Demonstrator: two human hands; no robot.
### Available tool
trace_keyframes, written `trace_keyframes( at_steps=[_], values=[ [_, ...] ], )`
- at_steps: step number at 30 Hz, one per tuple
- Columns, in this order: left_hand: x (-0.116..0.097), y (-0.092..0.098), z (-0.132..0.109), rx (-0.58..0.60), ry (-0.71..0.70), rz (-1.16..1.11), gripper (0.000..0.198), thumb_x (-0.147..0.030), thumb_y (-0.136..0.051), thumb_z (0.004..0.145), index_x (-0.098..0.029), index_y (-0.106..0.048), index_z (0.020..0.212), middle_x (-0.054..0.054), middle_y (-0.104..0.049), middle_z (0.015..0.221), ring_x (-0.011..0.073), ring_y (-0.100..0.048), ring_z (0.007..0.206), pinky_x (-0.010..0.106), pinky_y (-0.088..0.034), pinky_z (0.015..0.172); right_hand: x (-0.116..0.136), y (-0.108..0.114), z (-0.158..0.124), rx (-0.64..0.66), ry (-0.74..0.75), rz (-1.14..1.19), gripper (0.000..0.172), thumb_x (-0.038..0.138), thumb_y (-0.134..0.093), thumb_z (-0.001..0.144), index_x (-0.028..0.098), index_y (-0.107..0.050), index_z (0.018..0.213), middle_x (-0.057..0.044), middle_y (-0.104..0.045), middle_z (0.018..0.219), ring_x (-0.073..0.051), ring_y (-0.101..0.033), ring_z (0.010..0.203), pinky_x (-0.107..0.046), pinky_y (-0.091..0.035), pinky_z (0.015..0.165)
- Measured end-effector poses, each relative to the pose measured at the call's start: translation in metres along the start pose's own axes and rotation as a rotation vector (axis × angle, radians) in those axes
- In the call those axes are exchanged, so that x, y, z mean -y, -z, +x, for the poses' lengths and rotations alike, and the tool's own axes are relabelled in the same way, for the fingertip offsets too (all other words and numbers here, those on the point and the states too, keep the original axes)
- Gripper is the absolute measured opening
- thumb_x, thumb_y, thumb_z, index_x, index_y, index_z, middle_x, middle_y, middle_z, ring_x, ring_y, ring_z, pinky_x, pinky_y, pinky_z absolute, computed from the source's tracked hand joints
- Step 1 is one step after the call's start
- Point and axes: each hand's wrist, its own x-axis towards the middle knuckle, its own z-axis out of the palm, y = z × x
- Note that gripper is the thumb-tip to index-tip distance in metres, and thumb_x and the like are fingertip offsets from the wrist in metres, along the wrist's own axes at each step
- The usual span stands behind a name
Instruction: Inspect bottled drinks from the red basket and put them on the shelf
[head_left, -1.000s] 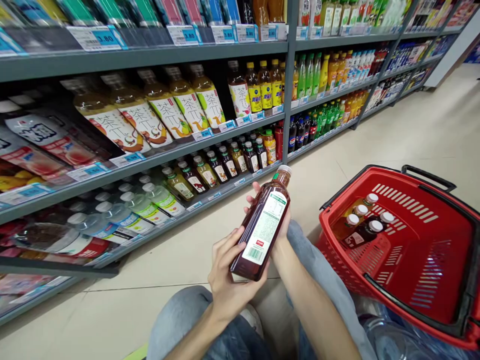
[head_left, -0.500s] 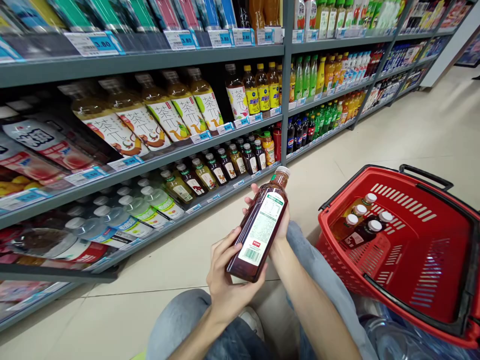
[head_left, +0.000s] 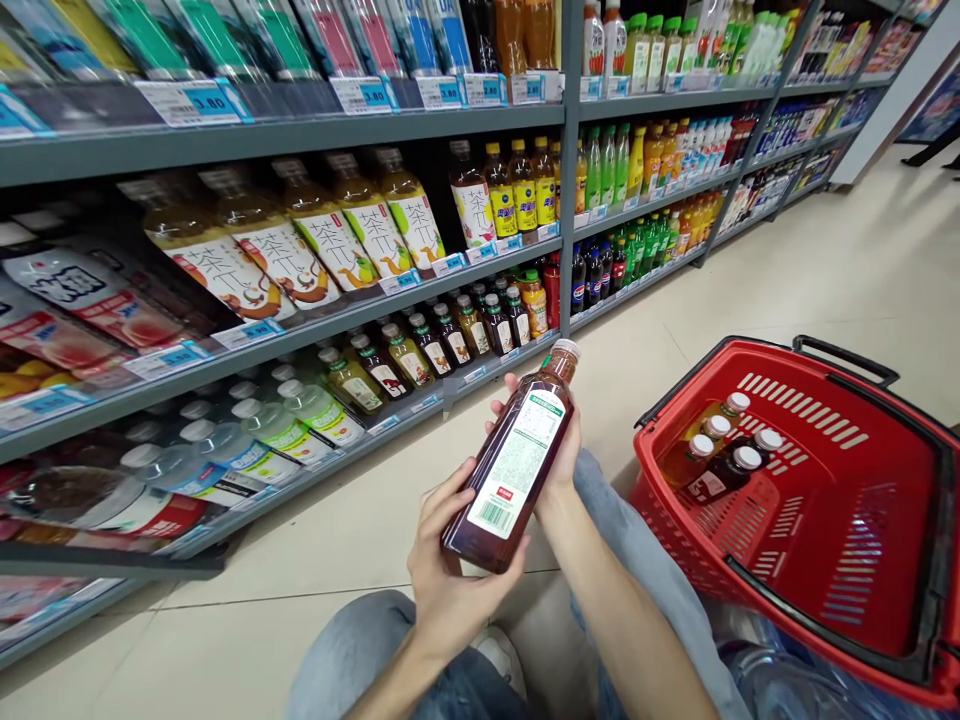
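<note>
A dark red-brown bottle [head_left: 514, 460] with a pale cap and a white back label with a barcode is tilted in front of me, cap end up and to the right. My left hand [head_left: 457, 580] holds its lower end, fingers on the left side and thumb beneath. My right hand [head_left: 559, 465] wraps its upper part from behind and the right, with fingertips showing past the left edge. To the right, a red basket [head_left: 892, 440] holds several white-capped bottles [head_left: 724, 450] in its far left corner.
Drink shelves [head_left: 300, 340] run from the left into the distance on the right. Similar small bottles [head_left: 435, 345] stand on a lower shelf. Clear plastic containers [head_left: 787, 680] lie beneath the basket. My knees are below my hands. A person's legs [head_left: 934, 150] show at the far right.
The view has shifted slightly. Both hands and the held bottle sit a little lower and further left in the picture, with the same grip. More of the distant person's legs shows.
</note>
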Motion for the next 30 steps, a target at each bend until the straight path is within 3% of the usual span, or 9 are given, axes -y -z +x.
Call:
trace_keyframes(
  at_steps=[5, 10, 16, 22, 27, 30],
  values=[
    [0.001, 0.000, -0.001, 0.011, 0.021, -0.017, 0.073, -0.009, -0.086, 0.065, -0.020, -0.052, 0.129, 0.017, -0.059, 0.140, 0.0294, -0.057, 0.133, 0.048, -0.049, 0.109, 0.001, -0.002, -0.001, -0.054, 0.011, 0.010, 0.056, 0.070, -0.057, 0.084, 0.027, -0.073, 0.115, -0.003, -0.078, 0.098, -0.023, -0.071, 0.079, -0.037, -0.058, 0.078],
    [0.000, 0.000, -0.001, 0.008, 0.059, -0.037, 0.073, -0.011, -0.086, 0.066, -0.022, -0.052, 0.129, 0.015, -0.059, 0.140, 0.0298, -0.055, 0.135, 0.048, -0.048, 0.111, 0.003, -0.007, -0.002, -0.049, -0.056, 0.024, 0.063, 0.069, -0.052, 0.085, 0.020, -0.072, 0.120, -0.005, -0.078, 0.090, -0.022, -0.071, 0.075, -0.036, -0.059, 0.078],
    [0.000, 0.002, 0.001, -0.005, 0.199, -0.111, 0.069, -0.018, -0.087, 0.067, -0.025, -0.052, 0.126, 0.014, -0.059, 0.140, 0.0306, -0.056, 0.136, 0.047, -0.048, 0.111, 0.004, -0.015, -0.004, -0.171, -0.052, 0.049, 0.065, 0.067, -0.043, 0.090, 0.017, -0.071, 0.120, -0.007, -0.078, 0.089, -0.025, -0.074, 0.084, -0.041, -0.060, 0.084],
    [0.003, 0.006, 0.000, -0.068, 0.535, -0.370, 0.068, -0.031, -0.089, 0.067, -0.025, -0.056, 0.126, 0.011, -0.062, 0.137, 0.0314, -0.057, 0.133, 0.044, -0.045, 0.113, 0.008, -0.014, -0.003, -0.184, 0.028, 0.004, 0.049, 0.062, -0.053, 0.089, 0.024, -0.073, 0.111, -0.005, -0.078, 0.104, -0.030, -0.072, 0.107, -0.047, -0.058, 0.092],
    [-0.001, 0.008, 0.007, -0.163, 0.903, -0.703, 0.072, -0.044, -0.090, 0.063, -0.028, -0.059, 0.126, 0.007, -0.065, 0.131, 0.0304, -0.062, 0.123, 0.039, -0.054, 0.102, 0.014, -0.005, -0.004, -0.097, 0.110, -0.086, 0.041, 0.059, -0.062, 0.087, 0.030, -0.071, 0.115, -0.001, -0.069, 0.134, -0.033, -0.067, 0.119, -0.053, -0.055, 0.099],
    [0.000, 0.009, 0.016, -0.291, 1.124, -0.843, 0.055, -0.046, -0.083, 0.070, -0.024, -0.065, 0.118, 0.007, -0.070, 0.125, 0.0302, -0.067, 0.114, 0.041, -0.059, 0.095, 0.020, -0.004, -0.006, -0.044, 0.133, -0.184, 0.039, 0.057, -0.067, 0.086, 0.030, -0.072, 0.113, -0.001, -0.068, 0.136, -0.033, -0.068, 0.117, -0.054, -0.055, 0.099]
  ],
)
